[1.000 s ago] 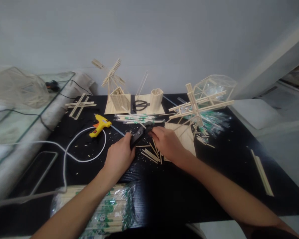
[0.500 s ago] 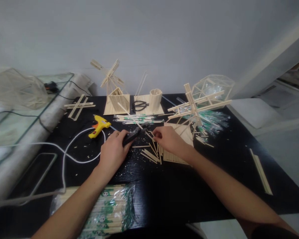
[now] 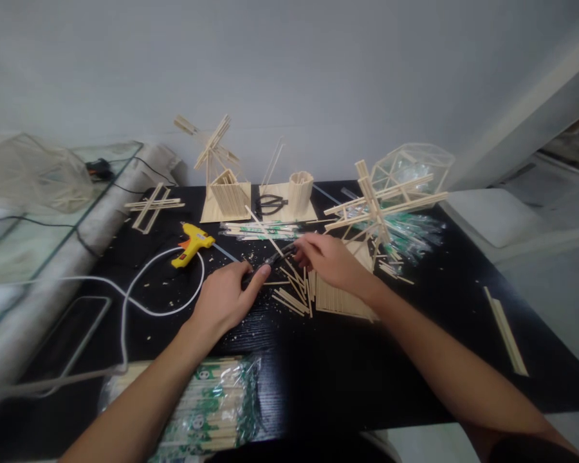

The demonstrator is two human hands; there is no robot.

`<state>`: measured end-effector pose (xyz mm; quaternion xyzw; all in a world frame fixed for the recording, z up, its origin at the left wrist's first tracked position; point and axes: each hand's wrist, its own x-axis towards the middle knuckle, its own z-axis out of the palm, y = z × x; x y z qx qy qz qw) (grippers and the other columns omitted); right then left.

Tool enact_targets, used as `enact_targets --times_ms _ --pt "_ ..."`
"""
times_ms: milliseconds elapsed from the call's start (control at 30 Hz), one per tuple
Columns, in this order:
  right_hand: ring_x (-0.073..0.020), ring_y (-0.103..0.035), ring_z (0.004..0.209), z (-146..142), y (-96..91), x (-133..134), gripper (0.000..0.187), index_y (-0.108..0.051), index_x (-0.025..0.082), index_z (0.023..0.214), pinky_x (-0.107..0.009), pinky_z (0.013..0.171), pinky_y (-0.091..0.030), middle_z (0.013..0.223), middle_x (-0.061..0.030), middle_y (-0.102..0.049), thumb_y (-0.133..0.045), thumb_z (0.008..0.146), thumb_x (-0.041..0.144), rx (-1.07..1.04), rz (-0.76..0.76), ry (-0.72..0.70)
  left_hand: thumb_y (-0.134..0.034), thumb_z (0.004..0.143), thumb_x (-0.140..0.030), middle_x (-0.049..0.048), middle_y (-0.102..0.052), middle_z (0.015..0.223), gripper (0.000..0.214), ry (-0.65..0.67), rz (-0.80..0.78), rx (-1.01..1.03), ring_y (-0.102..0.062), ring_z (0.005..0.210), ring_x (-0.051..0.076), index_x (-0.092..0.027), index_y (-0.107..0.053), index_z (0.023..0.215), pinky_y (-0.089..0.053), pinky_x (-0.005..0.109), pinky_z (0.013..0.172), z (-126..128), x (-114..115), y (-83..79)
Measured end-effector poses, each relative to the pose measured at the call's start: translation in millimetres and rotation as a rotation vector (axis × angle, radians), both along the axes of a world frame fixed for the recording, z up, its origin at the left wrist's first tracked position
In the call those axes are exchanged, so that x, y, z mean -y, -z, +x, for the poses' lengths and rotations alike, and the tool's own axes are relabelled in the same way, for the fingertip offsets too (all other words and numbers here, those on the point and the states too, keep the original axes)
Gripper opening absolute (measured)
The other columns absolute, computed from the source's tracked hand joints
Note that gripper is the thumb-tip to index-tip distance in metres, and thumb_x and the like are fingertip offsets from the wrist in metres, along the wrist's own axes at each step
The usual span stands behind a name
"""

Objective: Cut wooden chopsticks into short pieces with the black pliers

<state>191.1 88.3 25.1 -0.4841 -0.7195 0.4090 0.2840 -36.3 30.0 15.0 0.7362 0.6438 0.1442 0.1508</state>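
Note:
My left hand (image 3: 229,292) is closed around a slim dark hand tool (image 3: 280,253), its thumb lying along the top; the exact kind of tool does not show. The tool's far end reaches the curled fingers of my right hand (image 3: 330,260). What those fingers pinch is hidden. A long wooden stick (image 3: 263,230) slants across under the tool. Below my right hand lie several short cut sticks (image 3: 292,301) and a flat panel of joined sticks (image 3: 342,299).
A yellow glue gun (image 3: 190,244) with a white cord lies left. Behind stand a three-sided stick holder (image 3: 230,196), a round one (image 3: 300,193) and black scissors (image 3: 271,204). A stick windmill (image 3: 374,209) rises at right. Bagged chopsticks (image 3: 207,405) lie in front.
My left hand has turned, swinging the dark tool lower and toward my right hand. My right hand has shifted slightly up, its fingers now at the tool's end. The long stick has shifted.

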Motion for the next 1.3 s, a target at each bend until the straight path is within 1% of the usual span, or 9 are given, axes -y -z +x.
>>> enact_targets --times_ms 100,167,267,567,833,1000,1133,1200,1300 --pt "-0.0181 -0.072 0.070 2 -11.2 1 0.036 -0.072 0.014 0.105 -0.030 0.058 -0.057 0.091 -0.0126 -0.075 -0.044 0.104 0.037 -0.234 -0.279 -0.093 -0.031 0.099 -0.064 0.0047 -0.064 0.071 0.057 0.047 -0.020 0.004 -0.061 0.071 0.023 -0.022 -0.055 0.069 -0.040 0.033 0.067 0 0 1.3" --pt "-0.0187 -0.073 0.073 3 -16.9 3 0.034 -0.074 0.016 0.106 -0.027 0.053 -0.056 0.099 -0.0133 -0.076 -0.049 0.102 0.038 -0.249 -0.351 -0.181 -0.030 0.099 -0.065 0.0045 -0.064 0.072 0.058 0.078 -0.033 0.004 -0.061 0.072 0.023 -0.022 -0.057 0.070 -0.041 0.034 0.068 1 1 0.9" --pt "-0.0188 -0.075 0.074 5 -23.2 6 0.027 -0.077 0.020 0.106 -0.024 0.045 -0.055 0.107 -0.0114 -0.076 -0.053 0.100 0.031 -0.187 -0.370 -0.249 -0.029 0.099 -0.067 0.0047 -0.063 0.073 0.060 0.110 -0.043 -0.004 -0.062 0.074 0.023 -0.022 -0.059 0.072 -0.042 0.035 0.070 3 3 -0.9" --pt "-0.0190 -0.077 0.068 4 -25.5 8 0.022 -0.076 0.014 0.095 -0.030 0.063 -0.067 0.094 -0.0115 -0.077 -0.055 0.097 0.015 -0.198 -0.401 -0.257 -0.032 0.096 -0.071 0.0057 -0.063 0.070 0.064 0.089 -0.050 -0.102 -0.062 0.069 0.023 -0.023 -0.063 0.068 -0.039 0.035 0.064 11 11 -2.8" --pt "-0.0190 -0.077 0.070 5 -25.2 11 0.012 -0.067 0.015 0.090 -0.030 0.069 -0.067 0.089 -0.0068 -0.069 -0.065 0.092 0.026 -0.314 -0.441 -0.111 -0.033 0.091 -0.078 0.0062 -0.061 0.064 0.068 -0.082 -0.092 -0.128 -0.058 0.064 0.025 -0.023 -0.060 0.062 -0.029 0.032 0.058 6 2 3.2" --pt "-0.0188 -0.077 0.075 3 -23.2 13 0.025 -0.066 0.014 0.090 -0.029 0.074 -0.066 0.096 -0.0053 -0.066 -0.075 0.086 0.038 -0.330 -0.477 -0.107 -0.041 0.093 -0.071 0.0003 -0.053 0.059 0.061 -0.170 -0.062 0.336 -0.050 0.060 0.017 -0.020 -0.056 0.063 -0.033 0.029 0.059 -3 -7 9.2" --pt "-0.0203 -0.077 0.075 -1 -13.8 16 0.033 -0.067 0.015 0.089 -0.032 0.075 -0.065 0.093 -0.0046 -0.066 -0.080 0.081 0.044 -0.344 -0.531 -0.177 -0.065 0.085 -0.062 -0.0050 -0.045 0.056 0.045 -0.248 0.042 0.827 -0.040 0.053 0.011 -0.018 -0.062 0.073 -0.031 0.025 0.052 1 -5 8.0" --pt "-0.0207 -0.077 0.074 -4 -9.0 17 0.035 -0.068 0.015 0.088 -0.032 0.074 -0.065 0.088 -0.0035 -0.066 -0.081 0.079 0.045 -0.344 -0.573 -0.216 -0.076 0.078 -0.055 -0.0057 -0.046 0.054 0.039 -0.325 0.072 0.968 -0.038 0.049 0.010 -0.017 -0.066 0.080 -0.030 0.024 0.048 4 -2 5.4" --pt "-0.0197 -0.077 0.071 -9 -5.4 20 0.035 -0.068 0.015 0.086 -0.031 0.071 -0.065 0.083 -0.0024 -0.066 -0.083 0.078 0.045 -0.332 -0.615 -0.239 -0.081 0.075 -0.045 -0.0044 -0.050 0.056 0.032 -0.302 0.108 1.104 -0.041 0.048 0.008 -0.015 -0.071 0.082 -0.031 0.022 0.046 8 0 2.5"
